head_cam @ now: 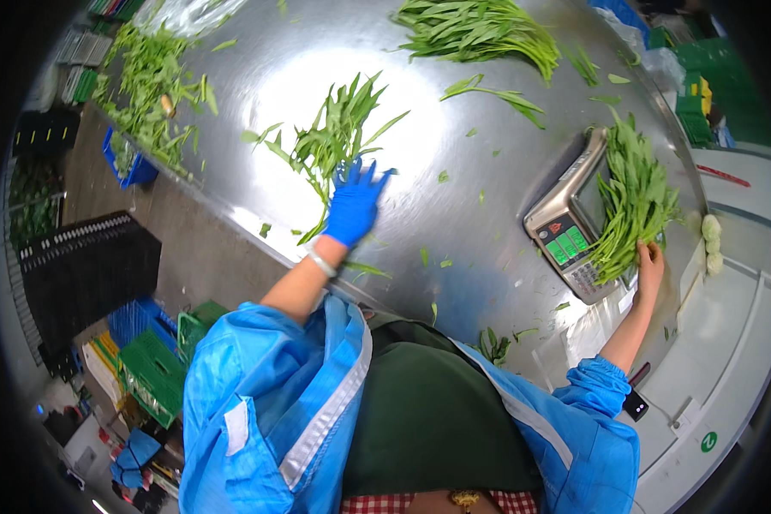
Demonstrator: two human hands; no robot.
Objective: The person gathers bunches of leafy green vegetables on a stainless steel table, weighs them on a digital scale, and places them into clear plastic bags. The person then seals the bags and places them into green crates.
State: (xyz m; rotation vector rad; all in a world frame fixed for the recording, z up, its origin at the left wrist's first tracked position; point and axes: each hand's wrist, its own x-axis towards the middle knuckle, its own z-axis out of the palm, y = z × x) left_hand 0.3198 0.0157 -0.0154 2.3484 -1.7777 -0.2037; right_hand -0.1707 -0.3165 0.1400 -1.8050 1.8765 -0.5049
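My left hand (355,204), in a blue glove, reaches over the steel table with its fingers spread. Its fingertips lie at the stems of a loose bunch of long-leaved greens (334,132); whether they touch is hard to tell. At the right, my bare right hand (647,265) has its fingers against the stem end of a larger bunch of leafy greens (639,186), partly hidden by it. That bunch rests across the pan of a digital scale (568,241), whose green display is lit. Beneath the scale's near end lie clear plastic bags (588,331).
A big heap of greens (482,32) lies at the table's far side, with a few loose stems (495,97) nearer. Leaf scraps (151,96) pile at the left edge above a blue bin (132,160). Crates (151,376) stand on the floor; a white counter (723,315) adjoins the right.
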